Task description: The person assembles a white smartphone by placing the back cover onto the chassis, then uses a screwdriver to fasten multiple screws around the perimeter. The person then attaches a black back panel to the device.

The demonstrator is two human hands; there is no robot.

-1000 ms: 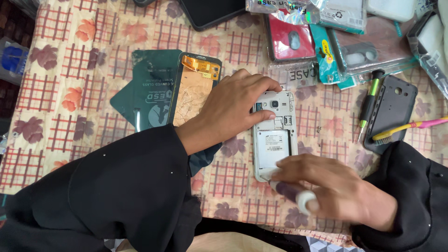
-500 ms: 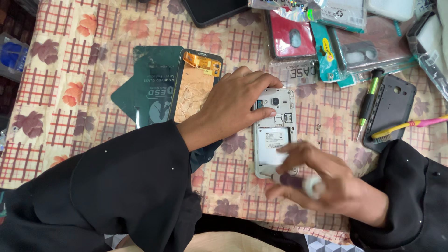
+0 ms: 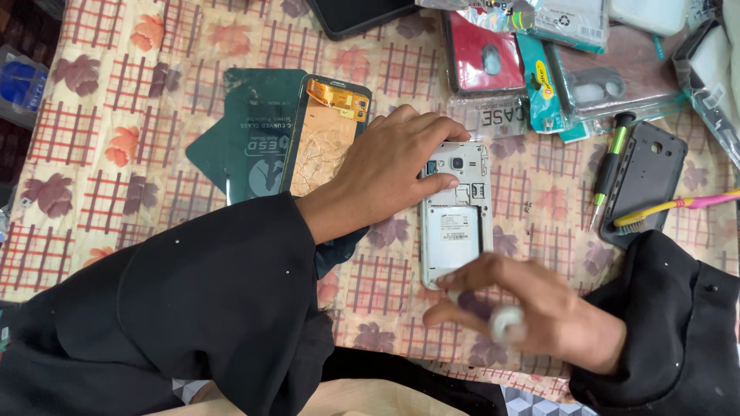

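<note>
The opened white phone (image 3: 455, 212) lies just right of the frame's centre, back cover off, its long axis running top to bottom in the frame, camera end toward the top. My left hand (image 3: 393, 166) comes in from the left and rests flat across the phone's upper end, fingers stretched and pressing on the plastic frame beside the camera; it clamps nothing, it only pins. My right hand (image 3: 524, 312) sits just below the phone's lower edge, so the phone lies straight up the frame from it. Its fingers are curled loosely around a small tool with a pale round cap (image 3: 509, 323); the blur hides how tightly I grip it, and the tool's tip is hidden too.

The phone's inside is matte white plastic with a pale label and small metal slots. Left of my left hand lie a screen panel (image 3: 324, 139) with a coppery foil back and a dark green sheet (image 3: 250, 142). At right, a dark grey back cover (image 3: 647, 181), a green-handled screwdriver (image 3: 609, 173) and a yellow and pink toothbrush (image 3: 678, 206) rest on the flowered checked cloth (image 3: 116, 100).
</note>
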